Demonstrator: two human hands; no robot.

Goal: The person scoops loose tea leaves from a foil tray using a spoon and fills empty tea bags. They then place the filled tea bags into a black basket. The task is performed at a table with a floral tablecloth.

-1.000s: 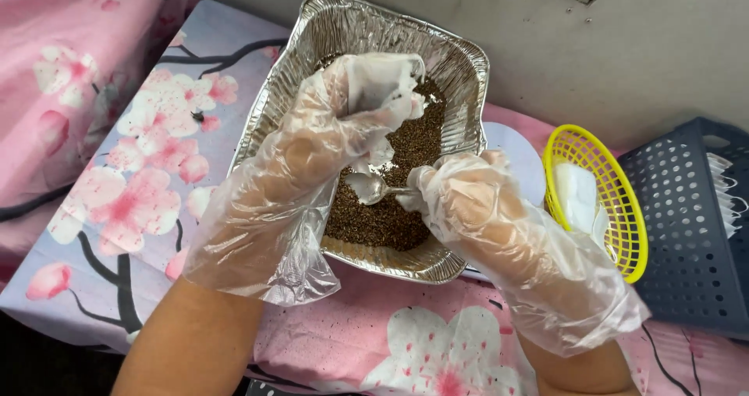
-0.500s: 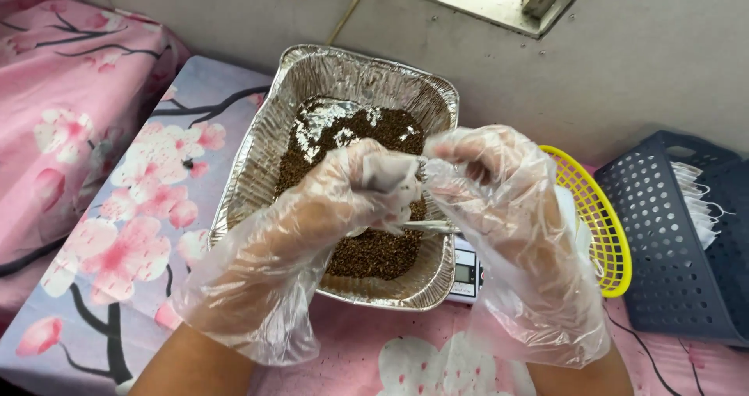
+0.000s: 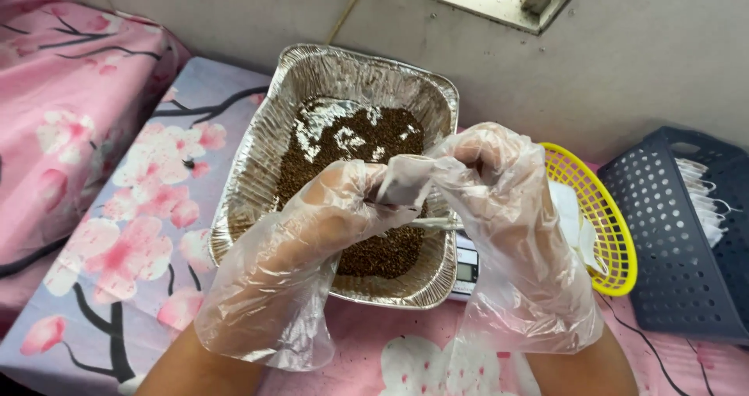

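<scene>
Sachet [image 3: 402,184] pinched between both hands over tray [image 3: 257,162].

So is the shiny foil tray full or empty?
Partly full. The foil tray holds brown granules across its bottom, with bare foil patches showing and walls rising well above them.

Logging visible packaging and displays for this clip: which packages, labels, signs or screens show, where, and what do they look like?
Small pale sachet: pinched between the gloved left hand and right hand, above the foil tray.
Scale display: small grey screen peeking from under the tray's right corner.
Other labels or signs: none visible.
</scene>
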